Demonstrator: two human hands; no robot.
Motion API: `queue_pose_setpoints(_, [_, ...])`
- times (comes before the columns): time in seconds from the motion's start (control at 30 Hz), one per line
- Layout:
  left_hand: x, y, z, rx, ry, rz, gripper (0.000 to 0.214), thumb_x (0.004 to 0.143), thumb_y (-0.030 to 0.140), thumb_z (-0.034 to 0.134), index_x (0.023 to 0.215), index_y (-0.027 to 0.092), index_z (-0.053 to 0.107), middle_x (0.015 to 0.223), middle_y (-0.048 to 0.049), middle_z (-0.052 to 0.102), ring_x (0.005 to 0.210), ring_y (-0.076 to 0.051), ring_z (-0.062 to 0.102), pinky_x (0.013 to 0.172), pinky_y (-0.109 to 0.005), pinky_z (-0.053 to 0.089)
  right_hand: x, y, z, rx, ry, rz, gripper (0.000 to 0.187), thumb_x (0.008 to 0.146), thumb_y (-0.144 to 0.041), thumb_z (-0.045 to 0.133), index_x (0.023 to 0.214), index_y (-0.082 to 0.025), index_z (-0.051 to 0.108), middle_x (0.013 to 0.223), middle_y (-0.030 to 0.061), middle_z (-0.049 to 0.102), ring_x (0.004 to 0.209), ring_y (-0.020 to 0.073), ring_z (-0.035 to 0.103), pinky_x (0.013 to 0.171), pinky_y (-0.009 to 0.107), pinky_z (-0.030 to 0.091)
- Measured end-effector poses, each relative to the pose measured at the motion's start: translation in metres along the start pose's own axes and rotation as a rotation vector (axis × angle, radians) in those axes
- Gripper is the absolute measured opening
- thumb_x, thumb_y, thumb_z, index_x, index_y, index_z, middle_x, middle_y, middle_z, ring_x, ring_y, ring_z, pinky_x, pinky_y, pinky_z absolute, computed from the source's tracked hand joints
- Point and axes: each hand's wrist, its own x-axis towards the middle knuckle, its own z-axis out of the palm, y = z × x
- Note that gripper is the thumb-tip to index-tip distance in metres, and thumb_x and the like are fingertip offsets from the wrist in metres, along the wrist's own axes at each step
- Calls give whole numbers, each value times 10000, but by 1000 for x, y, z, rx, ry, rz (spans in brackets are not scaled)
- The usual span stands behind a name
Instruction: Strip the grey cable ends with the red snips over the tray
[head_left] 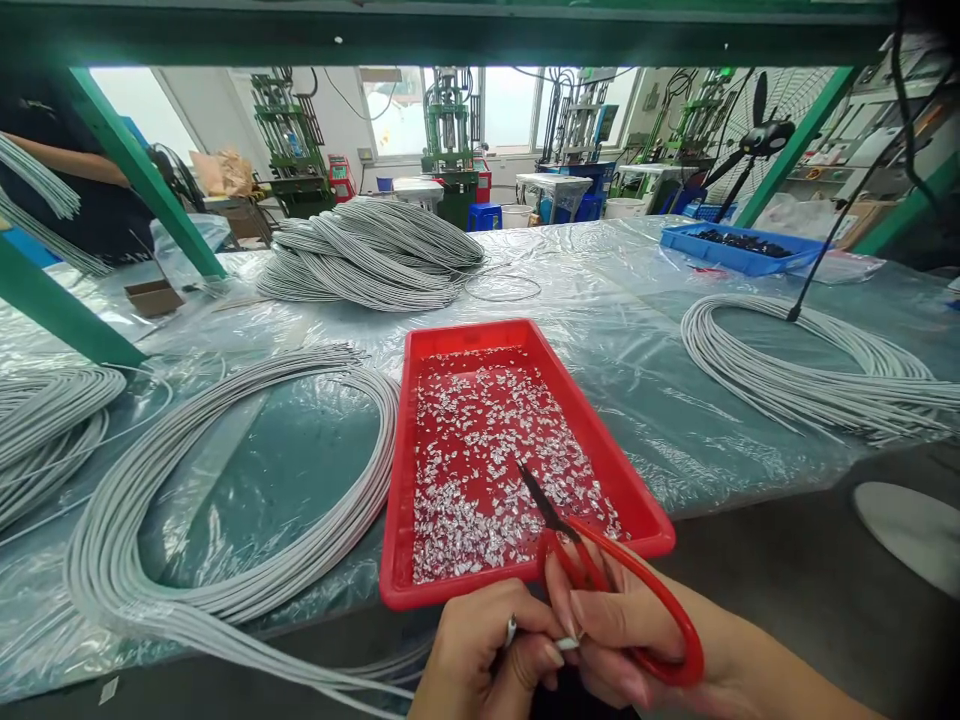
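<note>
My right hand (622, 630) grips red-handled scissors (592, 560), whose dark blades point up and left over the near end of a red tray (600, 430). The tray is littered with small silvery foil scraps (480, 450). My left hand (480, 660) sits just left of the right one, at the table's near edge, fingers pinched on the end of a thin white cable (511, 630). The two hands touch at the fingertips. A big loop of white cables (225, 590) lies on the table to the left and runs toward my left hand.
Clear plastic sheeting (615, 290) covers the green table. More cable coils lie at the back centre (375, 255), far left (45, 420) and right (810, 380). A blue tray (739, 250) of dark parts stands back right. Another person (67, 170) stands at far left. Green frame posts and machines stand behind.
</note>
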Motion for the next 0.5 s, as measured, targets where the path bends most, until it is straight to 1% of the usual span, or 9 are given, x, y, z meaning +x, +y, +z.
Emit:
queue_pose_setpoints(0.07, [0, 2, 0, -46, 7, -44, 326, 949, 444, 610, 771, 223, 771, 556, -1, 617, 466, -104, 449, 529, -248, 381, 1, 5, 5, 61, 25, -39, 503, 841, -578, 752, 754, -158, 490, 417, -106, 454, 293, 12, 275, 351, 107, 250])
queue_pose_setpoints(0.1, [0, 4, 0, -71, 4, -71, 325, 942, 453, 618, 770, 225, 774, 562, 5, 606, 457, -96, 419, 515, -244, 370, 2, 7, 8, 87, 38, -53, 519, 847, -592, 743, 733, -162, 475, 401, -112, 433, 288, 12, 261, 354, 106, 254])
queue_pose_setpoints(0.2, [0, 7, 0, -105, -5, -143, 315, 928, 467, 634, 778, 233, 783, 587, 7, 604, 446, -80, 375, 429, -215, 287, 1, 11, 17, 135, 63, -69, 598, 834, -662, 720, 668, -179, 407, 348, -124, 341, 252, 16, 218, 339, 115, 252])
queue_pose_setpoints(0.27, [0, 7, 0, -85, 10, -162, 304, 929, 466, 633, 795, 240, 787, 602, 3, 619, 435, -75, 371, 391, -205, 246, -1, 10, 20, 140, 92, -71, 574, 854, -654, 707, 704, -180, 421, 358, -128, 330, 256, 14, 211, 344, 116, 244])
queue_pose_setpoints(0.37, [0, 7, -1, 18, 55, -129, 282, 918, 452, 655, 794, 238, 790, 606, -5, 635, 417, -77, 404, 389, -213, 269, -6, 4, 19, 112, 166, -92, 527, 883, -647, 686, 815, -166, 482, 419, -119, 386, 322, 11, 225, 384, 111, 237])
queue_pose_setpoints(0.43, [-1, 7, -2, 97, 81, -101, 253, 906, 420, 681, 774, 232, 787, 597, -9, 638, 409, -81, 427, 399, -224, 290, -9, 0, 16, 74, 189, -93, 553, 831, -655, 740, 853, -153, 509, 464, -93, 455, 373, 15, 277, 404, 116, 226])
queue_pose_setpoints(0.5, [-2, 8, -1, 148, 103, -79, 227, 898, 391, 699, 761, 228, 780, 595, -9, 639, 412, -86, 437, 404, -230, 298, -11, -3, 14, 39, 192, -77, 545, 781, -587, 824, 860, -146, 513, 507, -69, 515, 410, 16, 328, 418, 118, 210])
